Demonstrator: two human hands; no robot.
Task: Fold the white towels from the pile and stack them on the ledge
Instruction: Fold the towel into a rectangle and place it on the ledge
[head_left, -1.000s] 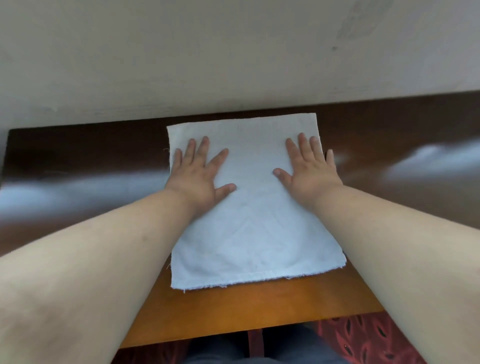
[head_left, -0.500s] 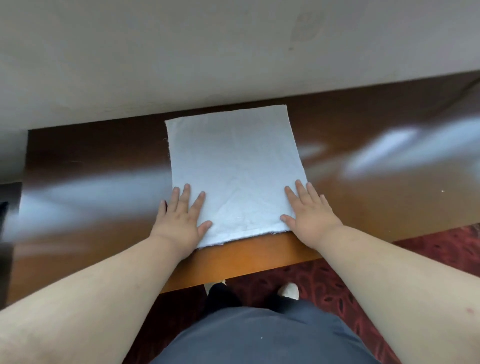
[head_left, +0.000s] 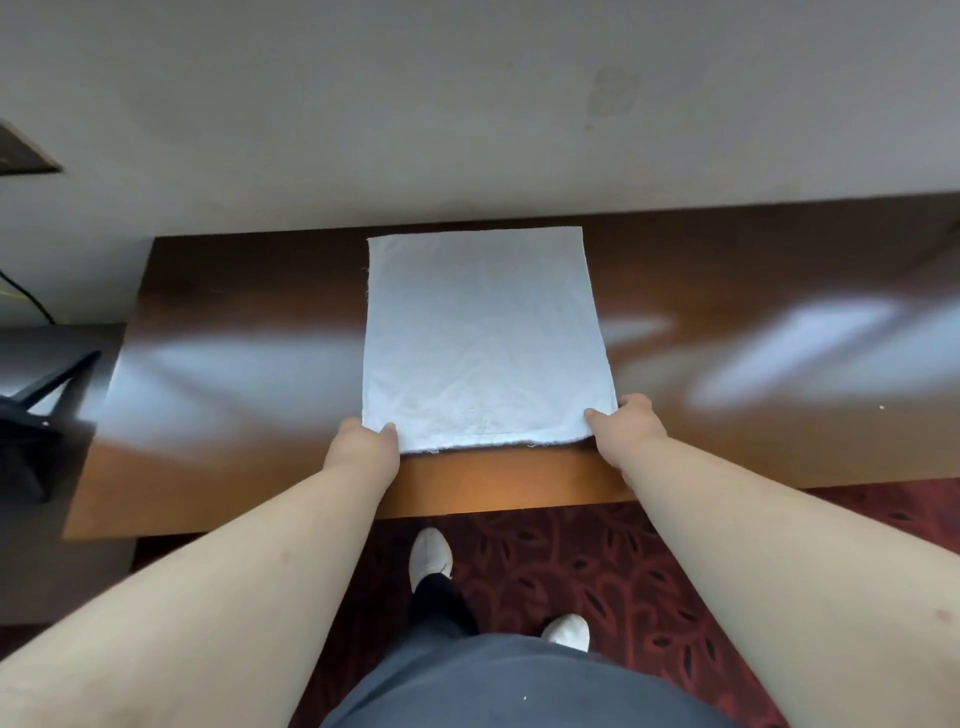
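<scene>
A white towel (head_left: 483, 338) lies flat on the glossy brown wooden ledge (head_left: 249, 332), its far edge close to the wall. My left hand (head_left: 363, 441) pinches the towel's near left corner, thumb on top and fingers under the cloth. At the near right corner, my right hand (head_left: 631, 423) pinches the towel the same way. The near edge of the towel sits a little way back from the ledge's front edge. No pile of towels is in view.
A pale wall (head_left: 467, 104) rises right behind the ledge. A black object (head_left: 36, 415) stands off the ledge's left end. Below is red patterned carpet (head_left: 597, 561) with my white shoes (head_left: 430, 556).
Both hands slid from flat on the towel's middle back to its near edge, then curled to pinch the two near corners. The view has pulled back from the ledge.
</scene>
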